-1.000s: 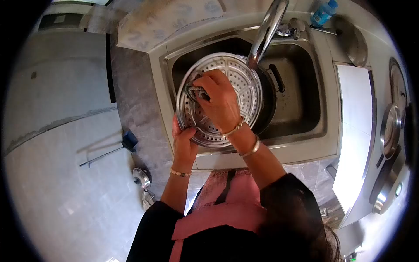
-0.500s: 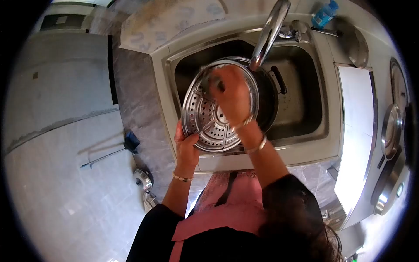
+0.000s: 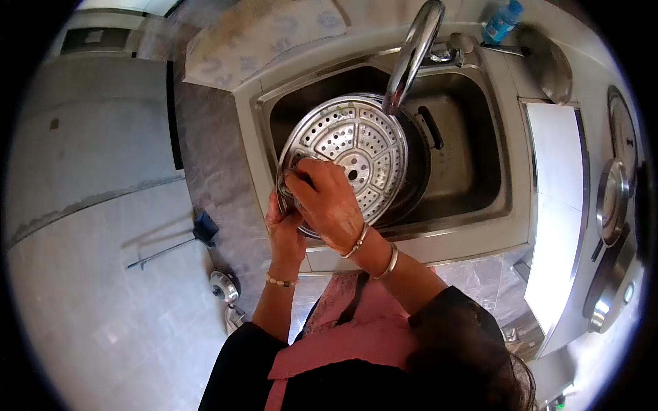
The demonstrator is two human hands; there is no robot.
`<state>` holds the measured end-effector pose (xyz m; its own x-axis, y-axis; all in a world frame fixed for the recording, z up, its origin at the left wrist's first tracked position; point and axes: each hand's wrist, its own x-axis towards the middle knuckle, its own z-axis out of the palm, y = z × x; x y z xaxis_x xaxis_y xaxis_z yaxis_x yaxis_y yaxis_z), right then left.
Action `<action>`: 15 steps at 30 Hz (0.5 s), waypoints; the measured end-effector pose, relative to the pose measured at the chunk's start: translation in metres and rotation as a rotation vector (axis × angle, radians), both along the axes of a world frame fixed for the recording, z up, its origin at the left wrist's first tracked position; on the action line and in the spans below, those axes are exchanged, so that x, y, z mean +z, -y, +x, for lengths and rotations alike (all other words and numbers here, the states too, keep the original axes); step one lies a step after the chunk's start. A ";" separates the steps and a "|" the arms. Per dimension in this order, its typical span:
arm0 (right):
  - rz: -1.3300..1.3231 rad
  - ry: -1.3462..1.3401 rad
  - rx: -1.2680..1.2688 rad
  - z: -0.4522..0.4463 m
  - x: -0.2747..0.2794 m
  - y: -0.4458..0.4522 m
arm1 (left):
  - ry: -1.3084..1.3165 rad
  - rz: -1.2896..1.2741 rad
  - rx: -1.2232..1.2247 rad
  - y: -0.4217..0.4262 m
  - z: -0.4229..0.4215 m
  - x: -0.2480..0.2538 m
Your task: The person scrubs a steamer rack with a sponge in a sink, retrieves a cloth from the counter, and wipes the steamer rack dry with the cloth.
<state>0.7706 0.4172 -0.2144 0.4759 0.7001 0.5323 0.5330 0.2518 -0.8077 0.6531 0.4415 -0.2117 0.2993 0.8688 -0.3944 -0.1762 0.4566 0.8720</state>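
A round metal steamer tray (image 3: 340, 140) with punched holes is tilted over the left part of the sink (image 3: 473, 154). At its lower left rim, my left hand (image 3: 284, 233) grips the edge, with the fingers partly hidden under it. My right hand (image 3: 330, 198) is closed on a grey scouring pad (image 3: 288, 186), pressed to the tray near that same rim. Most of the pad is covered by my fingers. Below the tray, a dark pan (image 3: 417, 181) with a black handle (image 3: 430, 127) sits in the basin.
A chrome faucet (image 3: 415, 55) arches over the tray's upper right edge. On the counter behind are a blue bottle (image 3: 502, 24) and a metal lid or pan (image 3: 548, 68). Several pans and lids stand along the right side, one being a frying pan (image 3: 611, 202).
My right hand has moved down and left across the tray, from its upper middle to the lower left rim. My left hand keeps its grip on the edge.
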 end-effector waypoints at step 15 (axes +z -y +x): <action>-0.074 -0.127 -0.258 0.064 -0.029 -0.038 | 0.028 -0.036 -0.035 0.000 -0.004 -0.001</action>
